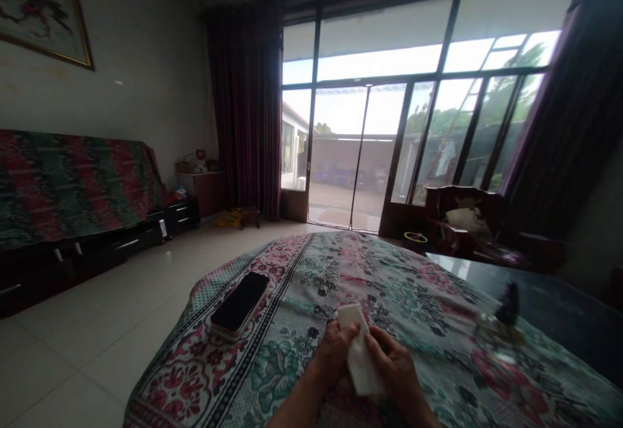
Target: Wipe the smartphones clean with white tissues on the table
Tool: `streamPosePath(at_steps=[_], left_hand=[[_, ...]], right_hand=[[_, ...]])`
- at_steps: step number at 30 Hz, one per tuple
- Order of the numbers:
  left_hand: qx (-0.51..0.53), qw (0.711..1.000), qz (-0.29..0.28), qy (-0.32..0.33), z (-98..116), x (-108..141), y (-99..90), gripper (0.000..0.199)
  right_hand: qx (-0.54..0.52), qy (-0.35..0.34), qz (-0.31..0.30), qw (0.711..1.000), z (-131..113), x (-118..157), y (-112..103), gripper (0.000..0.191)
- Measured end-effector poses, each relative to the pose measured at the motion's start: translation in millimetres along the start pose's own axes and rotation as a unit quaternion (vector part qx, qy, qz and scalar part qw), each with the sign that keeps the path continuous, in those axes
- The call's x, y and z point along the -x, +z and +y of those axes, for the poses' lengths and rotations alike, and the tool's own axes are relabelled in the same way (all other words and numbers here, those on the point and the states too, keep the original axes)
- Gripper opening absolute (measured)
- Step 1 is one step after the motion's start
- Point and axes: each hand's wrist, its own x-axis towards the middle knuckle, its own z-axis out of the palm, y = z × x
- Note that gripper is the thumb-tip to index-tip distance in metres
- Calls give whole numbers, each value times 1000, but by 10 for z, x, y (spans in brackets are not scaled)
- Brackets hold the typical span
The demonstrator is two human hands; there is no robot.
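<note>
My left hand [335,348] is closed around the left side of a folded white tissue [363,371], its thumb pressed on the upper face. From the other side my right hand [396,360] grips the same tissue, thumb and fingers closed along its edge. The tissue is a flat, narrow strip, tilted with its top end leaning left, just above a patterned tablecloth [277,369]. Left of my hands, a smartphone [241,303] with a dark screen lies on the cloth, resting on what looks like a pale case or box.
At the right stand a blurred clear glass item [494,337] and a dark object [509,303]. Beyond them is a dark glossy tabletop [555,301]. A wooden armchair [462,217] stands near the glass doors [357,155]. A cloth-draped cabinet [73,185] lines the left wall.
</note>
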Motion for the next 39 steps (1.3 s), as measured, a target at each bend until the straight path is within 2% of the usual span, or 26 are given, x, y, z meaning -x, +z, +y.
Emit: streamPosePath(at_steps=[4,9,12,15,18,22,24,25,26,27,31,35,39], left_hand=[[-91,991,48,81,50,-9,-12,33],[-204,959,146,135,142,-3,-131,29],[-263,931,203,154,259,-14,-296,29],[-329,896,237,179,485,23,-600,32],[-399,852,273,200,771,161,-1036,37],[-480,796,325,177,994,402,-1654,60],[-598,720,340,98,977,481,-1902,71],[-629,698,335,71,945,504,-1999,74],[-644,690,326,56,903,519,-2077,75],[-647,693,315,51,859,527,-2134,75],[-648,700,289,83,730,530,-2188,73],[-641,698,304,96,704,528,-2122,77],[-613,712,323,118,687,511,-2118,69]], right_hand=[[66,-25,71,995,-33,31,36,50],[127,-82,122,981,34,49,60,47],[164,-161,155,961,51,22,85,39],[178,-229,165,943,-55,-33,226,33],[182,-279,128,934,-288,-88,566,31],[146,-322,22,935,-630,-172,1254,40],[119,-295,-13,948,-738,-242,1608,46],[105,-267,-31,957,-772,-284,1767,48],[93,-231,-51,967,-795,-329,1910,50],[83,-192,-71,975,-809,-374,2032,52],[78,-152,-100,980,-827,-516,2315,50],[77,-139,-126,979,-846,-567,2367,44],[78,-119,-126,982,-867,-577,2345,41]])
